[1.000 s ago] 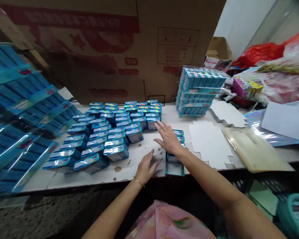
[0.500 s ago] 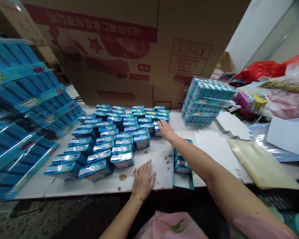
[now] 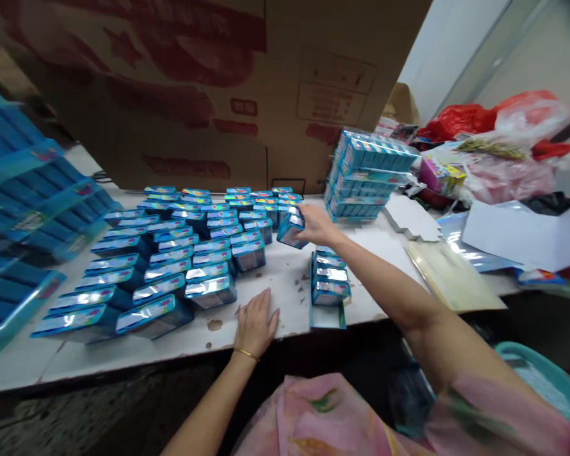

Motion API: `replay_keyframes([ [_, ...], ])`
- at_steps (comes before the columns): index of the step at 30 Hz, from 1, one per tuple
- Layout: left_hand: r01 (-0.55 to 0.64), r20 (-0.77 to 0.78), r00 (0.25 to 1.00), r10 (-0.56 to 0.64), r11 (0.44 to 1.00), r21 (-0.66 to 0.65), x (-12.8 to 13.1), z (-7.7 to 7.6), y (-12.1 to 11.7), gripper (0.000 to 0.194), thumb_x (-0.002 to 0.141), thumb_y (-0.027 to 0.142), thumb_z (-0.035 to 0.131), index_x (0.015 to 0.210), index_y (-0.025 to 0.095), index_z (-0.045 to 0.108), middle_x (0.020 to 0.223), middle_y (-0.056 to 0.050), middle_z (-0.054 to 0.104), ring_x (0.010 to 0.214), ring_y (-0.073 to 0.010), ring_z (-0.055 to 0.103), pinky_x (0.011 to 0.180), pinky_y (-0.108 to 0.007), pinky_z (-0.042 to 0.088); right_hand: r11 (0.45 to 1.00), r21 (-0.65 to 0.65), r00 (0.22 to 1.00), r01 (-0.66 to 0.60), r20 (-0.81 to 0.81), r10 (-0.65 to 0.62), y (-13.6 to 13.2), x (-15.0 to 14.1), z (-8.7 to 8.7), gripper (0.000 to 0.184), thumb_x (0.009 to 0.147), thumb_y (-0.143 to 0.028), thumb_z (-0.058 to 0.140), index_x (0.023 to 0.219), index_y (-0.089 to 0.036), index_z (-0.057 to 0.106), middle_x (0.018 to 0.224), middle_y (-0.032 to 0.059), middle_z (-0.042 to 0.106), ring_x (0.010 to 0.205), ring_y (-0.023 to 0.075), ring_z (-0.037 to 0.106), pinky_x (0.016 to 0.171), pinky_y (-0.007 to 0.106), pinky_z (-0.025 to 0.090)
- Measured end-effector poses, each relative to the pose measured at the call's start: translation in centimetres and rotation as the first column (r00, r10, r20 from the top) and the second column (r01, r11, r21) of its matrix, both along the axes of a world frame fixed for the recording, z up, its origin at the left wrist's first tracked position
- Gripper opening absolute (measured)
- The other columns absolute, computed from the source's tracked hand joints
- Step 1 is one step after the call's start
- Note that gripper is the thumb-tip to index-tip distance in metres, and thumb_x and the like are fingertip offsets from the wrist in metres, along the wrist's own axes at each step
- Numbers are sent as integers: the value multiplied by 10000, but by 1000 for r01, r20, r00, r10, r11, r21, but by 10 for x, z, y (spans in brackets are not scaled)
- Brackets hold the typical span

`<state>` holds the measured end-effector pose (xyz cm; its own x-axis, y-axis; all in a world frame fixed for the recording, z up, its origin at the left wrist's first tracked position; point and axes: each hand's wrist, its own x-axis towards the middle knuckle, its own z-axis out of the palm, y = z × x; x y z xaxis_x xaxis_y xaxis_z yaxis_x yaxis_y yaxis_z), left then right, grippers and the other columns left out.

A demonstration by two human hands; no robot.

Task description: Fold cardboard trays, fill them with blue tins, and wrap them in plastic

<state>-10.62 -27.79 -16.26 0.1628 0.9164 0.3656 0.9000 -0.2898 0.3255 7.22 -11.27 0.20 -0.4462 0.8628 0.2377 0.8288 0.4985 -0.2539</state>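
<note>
My right hand [image 3: 316, 224] grips a small blue box [image 3: 291, 228], which is tilted beside the back right end of the standing rows. Flat on the white tabletop [image 3: 275, 278], fingers stretched forward, lies my left hand [image 3: 256, 322]; it holds nothing. Several rows of upright blue boxes [image 3: 210, 291] fill the table left of and beyond that hand. Under my right forearm sits an open blue tray [image 3: 327, 318], with several blue boxes [image 3: 330, 291] in its far part and bare floor at its near end.
A large cardboard carton [image 3: 185, 95] stands behind the rows. Wrapped blocks of blue boxes [image 3: 368, 177] are stacked at back right, with more wrapped stacks [image 3: 38, 190] at left. White card sheets [image 3: 413, 218], a yellowish plastic stack [image 3: 451, 275] and red bags [image 3: 460, 121] lie at right.
My right hand has closed on a blue box at the row's end and drawn it away, tilting it. The left hand rests as before. The view has shifted right.
</note>
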Motion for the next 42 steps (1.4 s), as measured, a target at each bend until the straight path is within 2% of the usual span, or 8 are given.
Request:
replay_keyframes([
  [5,20,150,988,-23,1000,20,5,7,-2,363,802,348,430,1116,186,513,1085,-103,585,1005,-239,508,847,-407,371,989,-86,822,-118,-567,48,-117,58,47,763,511,-527,686,1181,-228,478,1131,34,513,1061,290,442,926,423,317],
  [7,78,274,958,-83,997,31,16,15,-9,276,802,332,439,1008,195,561,1010,-78,605,955,-212,528,827,-375,391,982,-126,812,-142,-583,43,-157,72,40,778,508,-499,707,1197,-227,468,1125,48,517,1044,284,457,917,409,334],
  [11,254,477,855,-204,966,-43,52,26,-26,172,783,286,465,875,180,565,872,-49,598,815,-161,552,739,-301,432,994,-63,942,-87,-329,62,-196,81,-6,798,608,-472,654,1293,-203,344,1149,96,486,1044,264,441,899,400,360],
  [17,213,569,821,-52,952,-221,77,22,-33,128,758,251,484,832,176,557,786,-20,606,714,-140,558,668,-267,431,995,83,999,46,-10,-45,-207,72,-51,758,712,-411,553,1352,-159,234,1218,135,408,1095,287,364,932,434,308],
  [30,215,678,732,70,920,-328,78,19,-32,124,744,276,488,759,171,552,662,22,565,598,-102,509,595,-218,391,999,49,957,-11,289,-4,-209,52,-45,755,663,-210,557,1350,-171,247,1233,123,416,1058,284,374,891,399,295],
  [33,221,674,736,64,918,-329,77,18,-32,137,751,280,478,773,172,559,685,15,572,612,-104,511,612,-221,396,999,20,954,-25,300,18,-196,51,-41,714,693,-262,551,1342,-181,263,1239,123,424,1078,283,380,890,402,302],
  [37,232,666,743,56,913,-336,76,18,-32,143,745,286,485,762,171,568,677,10,574,614,-108,513,619,-226,401,999,43,955,-4,297,-9,-179,52,-53,785,674,-408,591,1338,-150,261,1384,117,264,1254,326,181,999,463,159],
  [42,306,751,654,88,878,-369,71,14,-28,192,731,322,511,794,156,585,723,-15,607,672,-131,559,668,-253,433,993,2,948,-120,297,114,-169,58,-58,896,638,-653,511,1345,-173,240,1412,101,220,1292,334,93,1016,519,45],
])
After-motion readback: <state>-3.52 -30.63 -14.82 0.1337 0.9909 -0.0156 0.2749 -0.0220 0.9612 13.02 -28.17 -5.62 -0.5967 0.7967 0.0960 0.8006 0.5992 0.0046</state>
